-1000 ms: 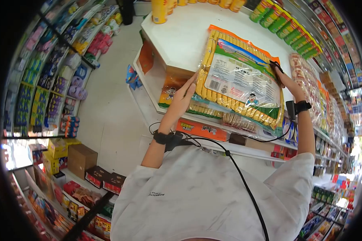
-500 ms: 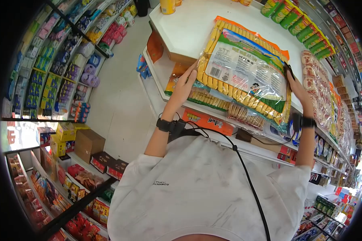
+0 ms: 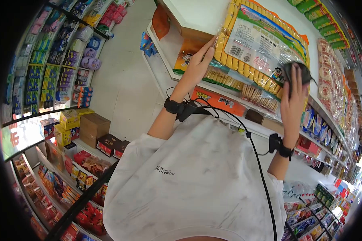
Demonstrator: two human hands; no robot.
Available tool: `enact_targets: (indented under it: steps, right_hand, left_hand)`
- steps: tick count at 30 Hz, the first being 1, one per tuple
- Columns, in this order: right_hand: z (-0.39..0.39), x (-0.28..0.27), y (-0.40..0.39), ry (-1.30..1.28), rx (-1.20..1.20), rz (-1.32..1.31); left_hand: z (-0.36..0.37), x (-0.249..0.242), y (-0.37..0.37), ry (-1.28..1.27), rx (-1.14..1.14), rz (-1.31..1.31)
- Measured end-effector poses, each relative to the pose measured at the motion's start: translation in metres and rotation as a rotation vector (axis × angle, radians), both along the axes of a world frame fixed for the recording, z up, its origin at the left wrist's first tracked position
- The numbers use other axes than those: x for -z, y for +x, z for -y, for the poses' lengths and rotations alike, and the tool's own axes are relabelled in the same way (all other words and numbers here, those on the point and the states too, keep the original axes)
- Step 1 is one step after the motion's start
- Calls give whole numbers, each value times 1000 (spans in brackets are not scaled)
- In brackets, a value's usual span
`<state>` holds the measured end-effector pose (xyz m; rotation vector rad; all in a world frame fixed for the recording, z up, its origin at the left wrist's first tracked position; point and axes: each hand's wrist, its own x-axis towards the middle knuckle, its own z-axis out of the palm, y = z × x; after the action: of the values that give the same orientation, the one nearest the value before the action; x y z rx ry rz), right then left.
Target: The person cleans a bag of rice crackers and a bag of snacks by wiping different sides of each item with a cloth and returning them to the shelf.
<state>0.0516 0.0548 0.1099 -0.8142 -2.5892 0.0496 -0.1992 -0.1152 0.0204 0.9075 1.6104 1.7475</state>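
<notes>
A large clear snack pack of yellow sticks, with an orange edge and a white printed label, lies on the white shelf top. My left hand is at the pack's near left edge, thumb on top and fingers along its side, gripping it. In my right hand is a dark cloth, blurred by motion, held under the fingers over the pack's near right corner. Just below the pack's near edge are more clear bags of thin sticks.
Green snack packs line the back right, with clear bags of round pale snacks nearer. An orange box sits on a lower shelf. Stocked shelves stand at left, past a pale floor. A cardboard box rests lower left.
My right hand has moved from the pack's right edge onto its near right corner, bringing the dark cloth over the top. My left hand stays at the left edge. The view has shifted.
</notes>
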Motion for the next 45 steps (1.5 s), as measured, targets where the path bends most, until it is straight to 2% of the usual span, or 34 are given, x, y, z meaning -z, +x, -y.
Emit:
enact_targets:
  steps: [4,10,14,19,22,25,29,33,36,39,40,42,43,44,45]
  right_hand:
    - [20,0,-62,14,-124,-66]
    - [57,10,-106,6,-125,-98]
    - [70,6,-81,-146,-68,7]
    - [76,7,-31,-82,48,150]
    - [51,22,18,18,217,84]
    - [34,33,44,-108,340,-175]
    - [28,45,48,46,352,-112]
    - [21,45,63,57,320,-85]
    - [26,50,77,-83,346,-165]
    - [7,89,124,-437,456,-214]
    - [0,96,138,-538,480,-228]
    - [16,55,122,-458,308,-499]
    - [24,35,117,-466,358,-623]
    - [17,37,125,-335,372,-678]
    - [15,24,123,-275,308,-771]
  left_hand:
    - [1,4,-5,-19,41,8]
    - [5,6,-11,-124,83,-5]
    - [2,18,-15,-106,56,-134]
    - [-1,25,-19,-45,34,-220]
    - [3,20,-18,-89,58,-201]
    - [5,16,-16,-134,87,-149]
    - [11,1,-15,-252,136,-79]
    - [9,-8,-8,-144,59,-56]
    - [13,-20,0,-141,69,40]
    - [11,-15,-1,-80,83,148]
    - [8,-9,-2,-36,57,113]
    - [0,3,-4,55,-11,48]
    - [-4,6,1,27,-53,45]
    - [-5,9,3,-3,-110,39]
    - [0,12,-1,-34,-191,28]
